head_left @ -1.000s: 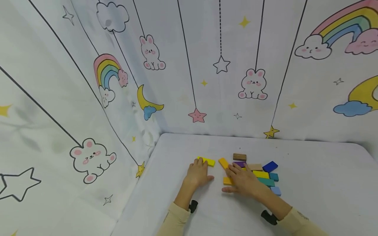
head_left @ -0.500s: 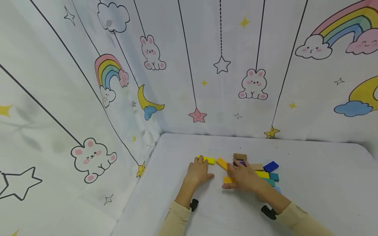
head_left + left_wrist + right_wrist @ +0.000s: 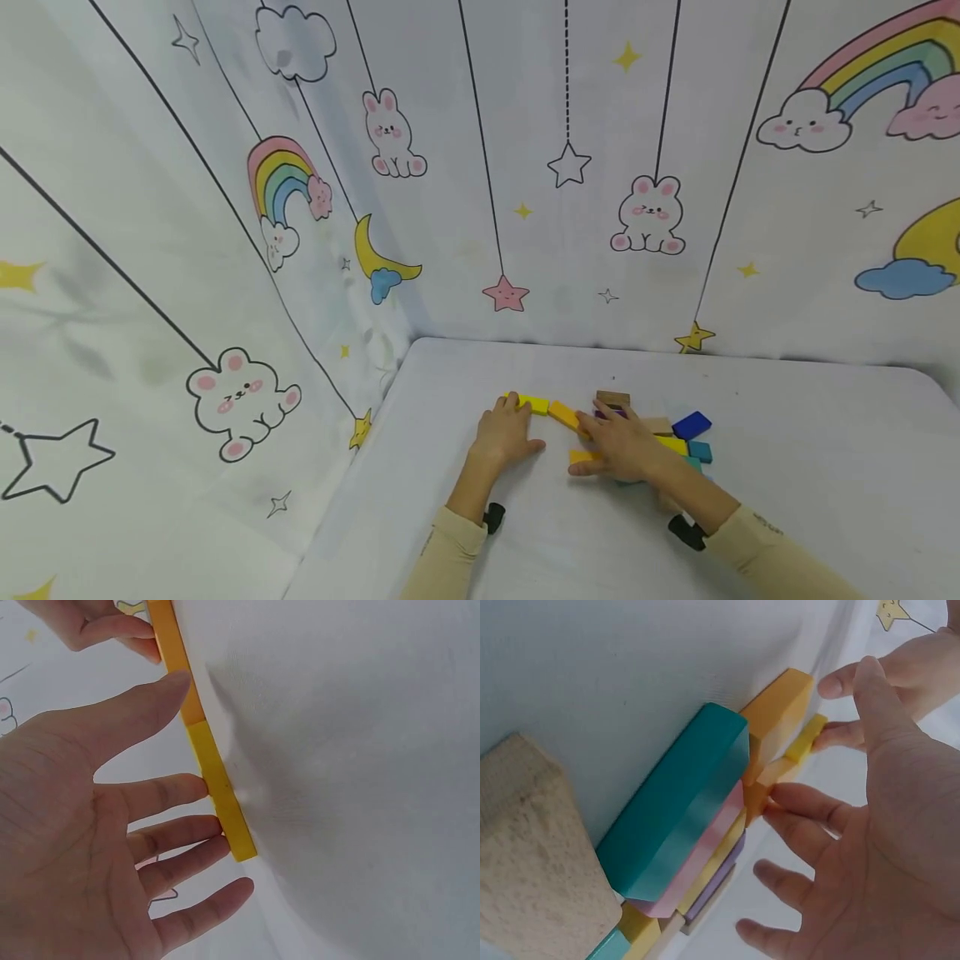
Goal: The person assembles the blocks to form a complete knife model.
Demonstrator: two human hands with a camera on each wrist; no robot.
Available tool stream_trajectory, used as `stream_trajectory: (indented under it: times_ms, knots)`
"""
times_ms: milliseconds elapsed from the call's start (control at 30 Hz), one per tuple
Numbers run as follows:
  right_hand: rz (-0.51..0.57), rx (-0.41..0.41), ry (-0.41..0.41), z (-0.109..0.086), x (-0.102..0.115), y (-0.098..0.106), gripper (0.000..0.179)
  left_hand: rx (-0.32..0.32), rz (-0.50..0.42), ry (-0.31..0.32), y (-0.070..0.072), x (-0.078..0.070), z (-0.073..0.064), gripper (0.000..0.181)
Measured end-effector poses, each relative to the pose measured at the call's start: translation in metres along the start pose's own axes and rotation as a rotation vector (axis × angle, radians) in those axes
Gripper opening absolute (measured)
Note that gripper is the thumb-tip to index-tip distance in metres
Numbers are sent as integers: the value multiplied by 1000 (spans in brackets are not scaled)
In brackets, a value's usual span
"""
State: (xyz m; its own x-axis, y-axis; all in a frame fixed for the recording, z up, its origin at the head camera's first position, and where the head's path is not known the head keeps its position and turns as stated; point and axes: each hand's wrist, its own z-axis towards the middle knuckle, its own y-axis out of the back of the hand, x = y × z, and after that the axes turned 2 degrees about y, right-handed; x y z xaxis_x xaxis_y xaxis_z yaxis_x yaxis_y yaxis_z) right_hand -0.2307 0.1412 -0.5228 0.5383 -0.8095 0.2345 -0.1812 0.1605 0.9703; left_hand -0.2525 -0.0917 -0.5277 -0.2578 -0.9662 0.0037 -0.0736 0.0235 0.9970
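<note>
My left hand (image 3: 504,437) touches the far-left yellow block (image 3: 534,405) with its fingertips, its fingers extended. The left wrist view shows an orange block (image 3: 174,656) meeting the end of that yellow block (image 3: 220,791). In the head view this orange block (image 3: 566,416) lies slanted beside my right hand (image 3: 621,448), whose fingertips touch it. The right hand is spread over the pile and partly hides it. Near its thumb lies another orange block (image 3: 581,456). A teal block (image 3: 671,810) and a pink block (image 3: 697,866) show in the right wrist view.
Around the right hand lie a brown block (image 3: 613,397), a dark blue block (image 3: 692,425), a yellow block (image 3: 674,445) and a small teal block (image 3: 700,452). A pale wooden block (image 3: 544,855) looms close to the right wrist camera. A printed curtain (image 3: 450,233) stands behind the white table (image 3: 817,467).
The slanted orange block has slid left, closing the gap to the yellow block. My right hand has shifted slightly with it, while the left hand has stayed at the yellow block.
</note>
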Motion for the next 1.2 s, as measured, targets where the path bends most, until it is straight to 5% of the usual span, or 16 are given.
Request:
stream_trajectory:
  times_ms: [867, 1200]
  knots:
    - [-132, 8, -3, 27, -6, 6, 89, 11, -8, -6, 2, -2, 1, 82]
    - [-91, 24, -22, 30, 5, 9, 85, 43, -12, 23, -12, 1, 11, 87]
